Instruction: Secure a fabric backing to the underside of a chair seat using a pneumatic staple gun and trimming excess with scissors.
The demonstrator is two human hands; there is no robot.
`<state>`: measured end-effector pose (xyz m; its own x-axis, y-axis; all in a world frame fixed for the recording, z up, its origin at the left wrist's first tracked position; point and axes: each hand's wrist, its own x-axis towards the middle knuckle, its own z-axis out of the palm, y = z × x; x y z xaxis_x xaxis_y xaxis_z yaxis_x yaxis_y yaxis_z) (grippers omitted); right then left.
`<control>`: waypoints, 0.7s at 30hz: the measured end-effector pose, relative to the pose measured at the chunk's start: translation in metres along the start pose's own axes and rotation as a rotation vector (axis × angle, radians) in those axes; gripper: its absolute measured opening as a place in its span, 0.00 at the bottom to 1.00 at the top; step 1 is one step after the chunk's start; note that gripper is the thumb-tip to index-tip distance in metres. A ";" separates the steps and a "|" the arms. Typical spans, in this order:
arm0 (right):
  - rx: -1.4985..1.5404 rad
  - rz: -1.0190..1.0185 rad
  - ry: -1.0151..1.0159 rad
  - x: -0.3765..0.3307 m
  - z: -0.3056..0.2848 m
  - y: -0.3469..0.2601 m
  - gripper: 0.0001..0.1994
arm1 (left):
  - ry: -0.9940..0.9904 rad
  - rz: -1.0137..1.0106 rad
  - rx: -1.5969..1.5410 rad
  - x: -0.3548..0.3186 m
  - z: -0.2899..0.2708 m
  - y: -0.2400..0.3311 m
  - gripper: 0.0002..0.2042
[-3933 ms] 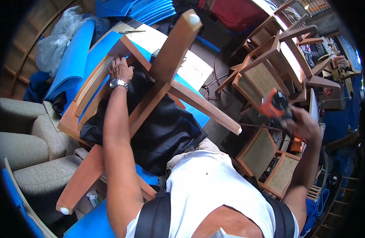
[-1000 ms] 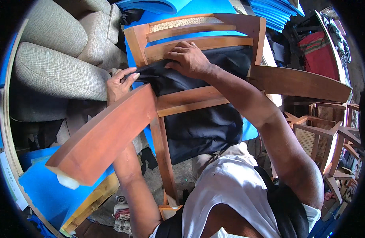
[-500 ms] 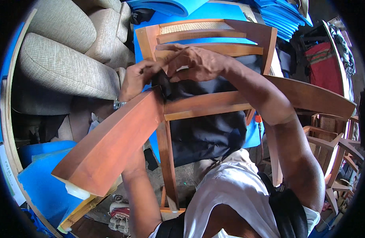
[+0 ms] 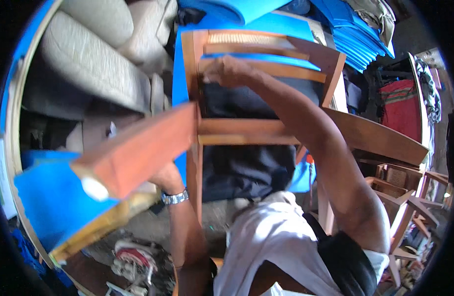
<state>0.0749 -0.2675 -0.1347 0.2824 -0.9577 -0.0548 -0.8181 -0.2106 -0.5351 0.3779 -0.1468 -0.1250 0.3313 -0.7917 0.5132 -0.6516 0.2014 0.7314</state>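
At the upper left corner of a black cloth [image 4: 246, 101], the right hand [image 4: 227, 71] is bent at the fingers beside a wooden rail; blur prevents telling whether it pinches the fabric. The left hand [image 4: 167, 175], below a metal-banded wristwatch [image 4: 175, 198], lies partly behind a chair leg [image 4: 143, 150]; its fingers are hidden, so whether it grasps anything cannot be told. The cloth lies within the frame of an overturned wooden chair [image 4: 246, 132], showing on both sides of a crossbar. The leg nearest the viewer ends in a white foot pad [image 4: 94, 188], and a strip of woven cane [image 4: 246, 39] fills the top of the backrest. Beneath the chair, a blue sheet [image 4: 278, 23] covers part of a pale table [image 4: 339, 98].

Farther out, grey upholstered cushions [image 4: 91, 61] occupy the upper left; a blue sheet of the same colour [image 4: 49, 202] lies at lower left. A stack of blue sheets [image 4: 357, 37] stands at upper right, above a red cloth [image 4: 399, 108]. More wooden chairs [image 4: 399, 187] crowd the right side. Near the left rim, a pale panel [image 4: 5, 177] is too blurred for any print to be read.
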 end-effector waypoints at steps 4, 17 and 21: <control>-0.100 0.017 -0.015 0.003 -0.015 -0.026 0.12 | -0.216 -0.162 -0.208 -0.089 -0.043 0.056 0.12; -0.048 -0.045 -0.073 0.001 -0.012 -0.027 0.10 | -0.308 -0.183 -0.259 -0.039 0.134 0.106 0.21; -0.087 -0.058 -0.057 0.008 -0.013 -0.028 0.08 | -0.229 -0.066 -0.195 -0.047 0.144 0.096 0.21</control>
<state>0.0937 -0.2715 -0.1086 0.3568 -0.9312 -0.0747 -0.8391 -0.2843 -0.4637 0.2016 -0.1733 -0.1430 0.1916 -0.9118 0.3633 -0.4831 0.2346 0.8435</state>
